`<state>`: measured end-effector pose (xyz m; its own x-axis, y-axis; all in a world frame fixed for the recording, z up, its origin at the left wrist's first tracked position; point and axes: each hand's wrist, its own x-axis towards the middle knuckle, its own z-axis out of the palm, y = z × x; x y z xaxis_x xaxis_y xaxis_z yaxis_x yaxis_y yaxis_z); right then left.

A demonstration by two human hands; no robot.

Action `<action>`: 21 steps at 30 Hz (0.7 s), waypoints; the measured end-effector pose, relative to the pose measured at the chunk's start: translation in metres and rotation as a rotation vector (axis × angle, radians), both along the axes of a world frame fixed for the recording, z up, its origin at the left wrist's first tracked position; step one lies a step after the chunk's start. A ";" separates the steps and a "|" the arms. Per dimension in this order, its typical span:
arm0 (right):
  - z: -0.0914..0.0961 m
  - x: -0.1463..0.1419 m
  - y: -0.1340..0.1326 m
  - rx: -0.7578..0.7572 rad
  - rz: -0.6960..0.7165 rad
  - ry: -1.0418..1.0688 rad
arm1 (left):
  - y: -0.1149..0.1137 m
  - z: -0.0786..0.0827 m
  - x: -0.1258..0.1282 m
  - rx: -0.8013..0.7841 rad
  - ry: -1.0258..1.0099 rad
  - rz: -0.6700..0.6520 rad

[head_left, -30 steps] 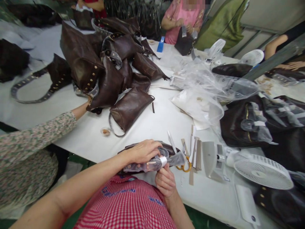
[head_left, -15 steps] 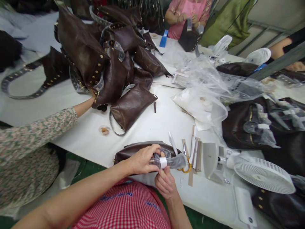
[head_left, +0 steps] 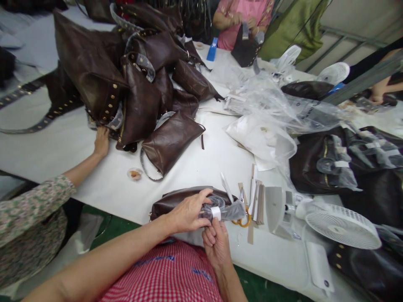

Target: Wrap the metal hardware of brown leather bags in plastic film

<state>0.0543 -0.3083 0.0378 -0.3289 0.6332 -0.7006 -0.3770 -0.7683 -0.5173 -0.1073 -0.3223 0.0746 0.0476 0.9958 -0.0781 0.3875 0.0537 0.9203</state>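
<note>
My left hand point(head_left: 189, 213) is closed around a coiled bag strap point(head_left: 232, 211) wrapped in clear plastic. A white paper band point(head_left: 215, 213) circles the coil. From below, my right hand point(head_left: 217, 241) pinches the band's lower edge, its other fingers curled in. Under the strap, a dark brown leather handbag point(head_left: 176, 198) lies at the table's near edge, partly covered by my left hand. Just right of the strap are orange-handled scissors point(head_left: 245, 219), with a pale blade-like strip point(head_left: 226, 186) beside them.
Brown handbags point(head_left: 91, 71) are heaped at the left, with a co-worker's hand point(head_left: 101, 141) against them. Card strips point(head_left: 258, 201) and a white fan point(head_left: 343, 226) stand to the right. Plastic bags point(head_left: 261, 138) lie beyond. Another person point(head_left: 242, 16) handles a bag at the back.
The co-worker's hand at left has moved left and down along the heap, and the large bag there has shifted left. My hands stay at the strap, the right fingertips slightly higher on the band.
</note>
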 end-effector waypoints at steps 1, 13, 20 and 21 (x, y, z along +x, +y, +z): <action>-0.001 0.003 0.002 -0.030 0.028 0.055 | -0.001 -0.001 0.000 -0.002 -0.005 -0.003; -0.015 0.022 0.037 -0.272 0.451 0.690 | 0.011 0.009 -0.012 -0.108 -0.079 -0.046; 0.020 -0.008 0.062 -0.264 0.276 0.620 | 0.002 0.038 -0.064 -0.226 0.198 -0.074; 0.022 -0.009 0.063 -0.258 0.282 0.588 | -0.008 0.038 -0.070 -0.248 0.276 -0.066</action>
